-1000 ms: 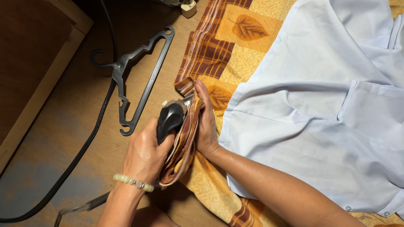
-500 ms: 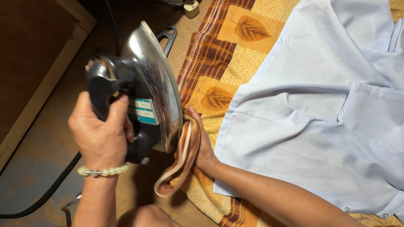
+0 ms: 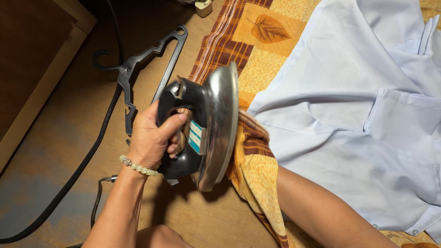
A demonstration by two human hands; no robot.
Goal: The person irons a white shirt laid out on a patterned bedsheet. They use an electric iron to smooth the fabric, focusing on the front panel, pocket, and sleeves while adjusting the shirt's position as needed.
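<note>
While tipped on its side, electric iron (image 3: 209,126): black handle gripped in closed left hand (image 3: 154,138), soleplate facing right, long axis running top to bottom. Orange leaf-print cloth (image 3: 252,165): folded edge raised against soleplate; right hand hidden beneath it, finger state cannot be told. Just right: pale blue shirt (image 3: 349,115). Left: black hanger (image 3: 138,69), power cord (image 3: 87,156).

- Bare wooden floor (image 3: 69,138) lies open left of the left hand (image 3: 151,138), up to the low wooden ledge (image 3: 41,92).
- The black hanger (image 3: 138,69) and black cord (image 3: 92,151) cross that strip.
- To the right, the tilted iron (image 3: 206,124) and raised patterned cloth (image 3: 252,170) block passage.
- Beyond them the pale shirt (image 3: 358,115) covers the surface.
</note>
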